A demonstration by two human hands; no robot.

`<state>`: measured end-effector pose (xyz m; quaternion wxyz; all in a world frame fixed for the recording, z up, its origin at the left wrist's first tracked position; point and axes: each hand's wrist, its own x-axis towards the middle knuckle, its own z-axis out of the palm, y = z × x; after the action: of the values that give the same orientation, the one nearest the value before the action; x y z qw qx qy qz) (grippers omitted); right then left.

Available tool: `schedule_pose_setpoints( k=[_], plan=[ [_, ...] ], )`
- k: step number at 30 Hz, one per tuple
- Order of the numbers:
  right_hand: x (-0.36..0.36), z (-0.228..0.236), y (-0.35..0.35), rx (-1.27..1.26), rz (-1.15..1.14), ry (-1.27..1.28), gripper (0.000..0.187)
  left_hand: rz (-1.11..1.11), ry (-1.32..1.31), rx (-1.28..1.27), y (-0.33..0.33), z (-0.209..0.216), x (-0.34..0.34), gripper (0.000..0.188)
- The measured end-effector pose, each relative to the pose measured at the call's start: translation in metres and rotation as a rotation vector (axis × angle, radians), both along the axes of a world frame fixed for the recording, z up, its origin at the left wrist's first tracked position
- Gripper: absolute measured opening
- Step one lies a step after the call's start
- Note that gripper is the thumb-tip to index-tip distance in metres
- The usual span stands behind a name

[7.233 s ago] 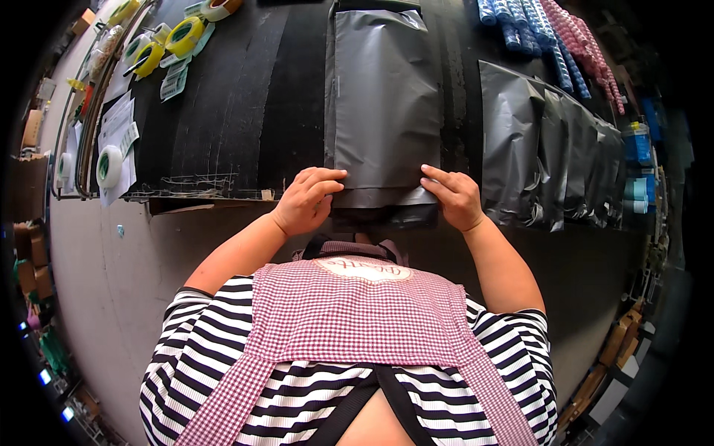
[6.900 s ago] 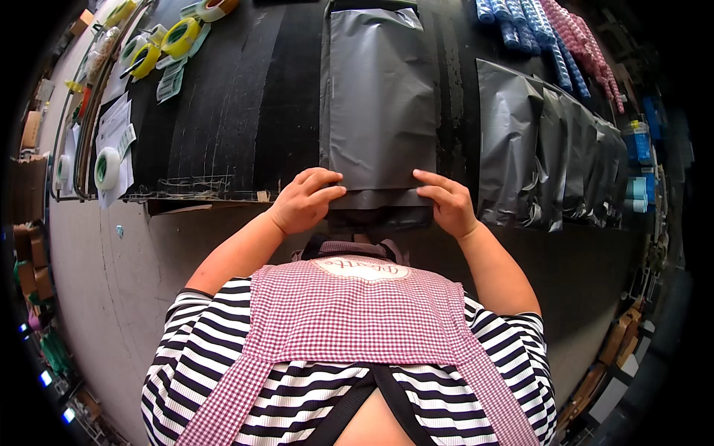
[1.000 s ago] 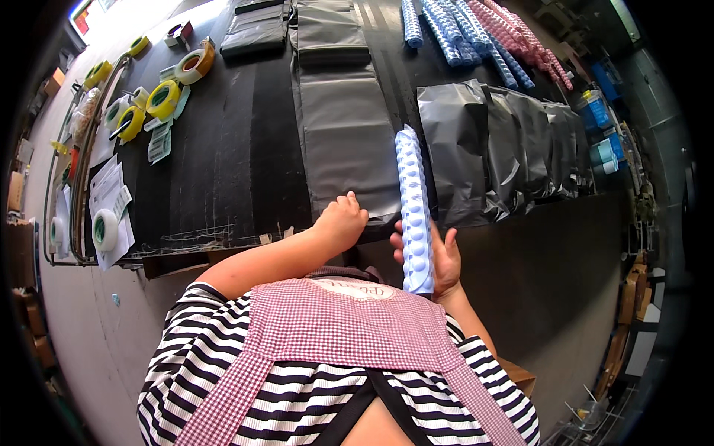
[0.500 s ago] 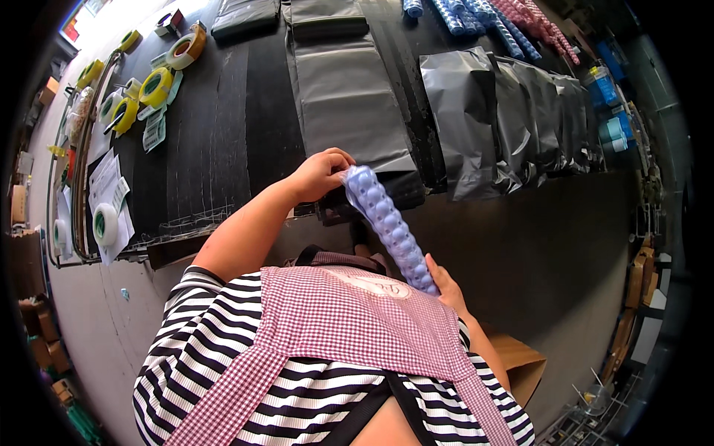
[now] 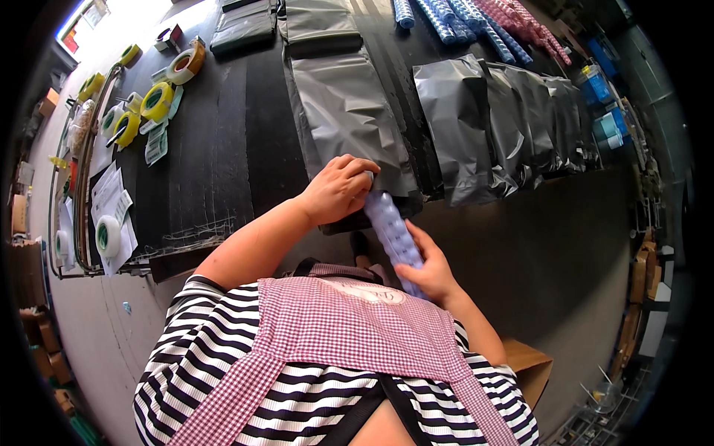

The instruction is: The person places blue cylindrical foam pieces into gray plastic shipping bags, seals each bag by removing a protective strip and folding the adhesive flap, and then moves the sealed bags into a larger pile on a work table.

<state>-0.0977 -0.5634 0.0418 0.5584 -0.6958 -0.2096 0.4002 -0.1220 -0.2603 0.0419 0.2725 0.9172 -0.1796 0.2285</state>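
Note:
A long periwinkle-blue roll with rows of round bumps slants between my two hands in front of the apron. My right hand is closed round its lower part, thumb on top. At its upper end, my left hand has its fingers curled down at the near edge of a grey plastic bag, pinching that edge; the fingertips are partly hidden. The bag lies on top of a stack on the black table, its surface rippled. The roll's upper end is right at the bag's near edge.
Filled grey bags overlap along the table's right side. Blue rolls and pink rolls lie at the back right. Tape rolls and papers lie at left. A cardboard box stands below my right elbow.
My left hand has moved right and curled over the bag's edge. My right hand has come up the blue roll and turned over it. The bag's top has become rippled.

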Motion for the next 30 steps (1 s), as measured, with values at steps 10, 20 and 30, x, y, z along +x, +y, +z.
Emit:
schedule_pose_setpoints(
  k=[10, 20, 30],
  plan=[
    [0.006, -0.044, 0.011, 0.088, 0.108, -0.996, 0.088, 0.052, 0.052, -0.140, -0.001, -0.030, -0.023, 0.015],
    [0.102, -0.045, 0.139, -0.063, -0.242, -1.449, 0.109, 0.077, 0.058, -0.167, -0.005, -0.029, -0.023, 0.014],
    [0.099, -0.047, 0.093, -0.401, -0.138, -0.785, 0.071, 0.757, 0.165, -0.227, -0.022, -0.032, -0.045, 0.056]
  ],
)
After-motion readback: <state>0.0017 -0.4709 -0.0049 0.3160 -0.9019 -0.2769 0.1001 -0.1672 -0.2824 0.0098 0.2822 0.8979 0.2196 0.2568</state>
